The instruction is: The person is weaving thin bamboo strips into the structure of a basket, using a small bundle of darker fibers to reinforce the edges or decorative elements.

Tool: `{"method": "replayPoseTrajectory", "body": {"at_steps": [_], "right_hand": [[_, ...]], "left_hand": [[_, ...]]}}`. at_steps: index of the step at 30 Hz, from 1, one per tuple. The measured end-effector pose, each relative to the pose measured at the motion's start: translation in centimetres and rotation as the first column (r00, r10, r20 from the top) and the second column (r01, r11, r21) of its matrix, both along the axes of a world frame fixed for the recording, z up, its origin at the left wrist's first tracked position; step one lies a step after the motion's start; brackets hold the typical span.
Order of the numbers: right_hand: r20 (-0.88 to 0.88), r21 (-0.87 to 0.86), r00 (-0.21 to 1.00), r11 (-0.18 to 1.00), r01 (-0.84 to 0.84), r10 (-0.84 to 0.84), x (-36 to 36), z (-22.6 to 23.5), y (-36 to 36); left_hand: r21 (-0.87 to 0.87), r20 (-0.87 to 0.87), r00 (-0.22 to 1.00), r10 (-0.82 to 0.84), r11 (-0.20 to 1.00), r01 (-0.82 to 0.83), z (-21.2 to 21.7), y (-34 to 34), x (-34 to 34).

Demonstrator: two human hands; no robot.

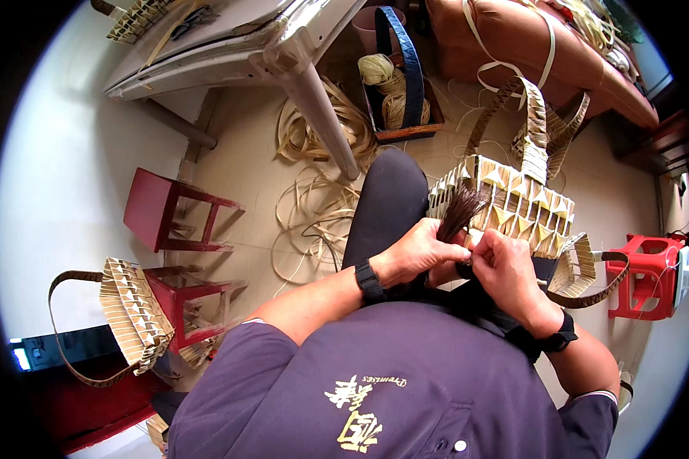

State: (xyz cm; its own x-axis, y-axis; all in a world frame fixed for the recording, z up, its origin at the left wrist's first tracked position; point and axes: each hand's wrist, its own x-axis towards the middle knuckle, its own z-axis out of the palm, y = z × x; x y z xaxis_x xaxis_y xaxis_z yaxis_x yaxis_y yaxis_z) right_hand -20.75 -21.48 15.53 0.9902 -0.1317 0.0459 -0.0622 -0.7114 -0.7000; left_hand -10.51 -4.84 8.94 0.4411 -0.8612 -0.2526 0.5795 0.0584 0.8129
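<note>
In my lap, my left hand (419, 251) is closed around the base of a bundle of dark brown fibres (459, 213), whose loose ends fan out upward. Close beside it, my right hand (507, 269) makes a pinch, with thumb and forefinger near the bundle's base. Whatever lies between those fingertips is too small to make out. Just beyond both hands is a woven basket (524, 206) of pale and brown strips with folded points. Its tall handle (534, 126) is brown, with pale wrapping low on one side.
Pale strips (321, 126) lie coiled on the floor by a table leg (318, 107). A dark basket (412, 130) holds balls of cord. Red stools (155, 210) stand left, one near another woven basket (134, 317). At right are a smaller basket (578, 271) and a red plastic stool (641, 287).
</note>
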Motion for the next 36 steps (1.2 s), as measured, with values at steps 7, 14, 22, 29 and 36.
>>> {"method": "replayPoseTrajectory", "body": {"at_steps": [7, 14, 22, 29, 36], "right_hand": [[-0.047, 0.037, 0.995, 0.995, 0.095, -0.093, -0.4, 0.0, 0.0], [0.041, 0.08, 0.999, 0.997, -0.018, 0.015, -1.4, 0.7, -0.5], [0.117, -0.09, 0.977, 0.982, -0.166, 0.176, -1.6, 1.1, -0.1], [-0.031, 0.063, 0.989, 0.988, -0.14, 0.142, -1.2, 2.0, -0.4], [-0.215, 0.194, 0.965, 0.975, -0.109, 0.15, -0.8, 2.0, -1.1]], "left_hand": [[0.007, 0.004, 1.0, 0.002, 1.0, -0.002, -0.4, -0.4, -0.4], [0.029, -0.012, 1.0, 0.004, 1.0, -0.003, 0.2, -0.3, -0.4], [0.074, 0.477, 0.872, 0.107, 0.984, -0.162, -1.2, -0.9, -1.2], [-0.074, 0.072, 0.997, 0.018, 0.997, -0.013, -0.1, 0.0, 0.1], [-0.081, 0.011, 0.989, -0.144, 0.986, 0.145, -0.5, 0.5, 1.6]]}}
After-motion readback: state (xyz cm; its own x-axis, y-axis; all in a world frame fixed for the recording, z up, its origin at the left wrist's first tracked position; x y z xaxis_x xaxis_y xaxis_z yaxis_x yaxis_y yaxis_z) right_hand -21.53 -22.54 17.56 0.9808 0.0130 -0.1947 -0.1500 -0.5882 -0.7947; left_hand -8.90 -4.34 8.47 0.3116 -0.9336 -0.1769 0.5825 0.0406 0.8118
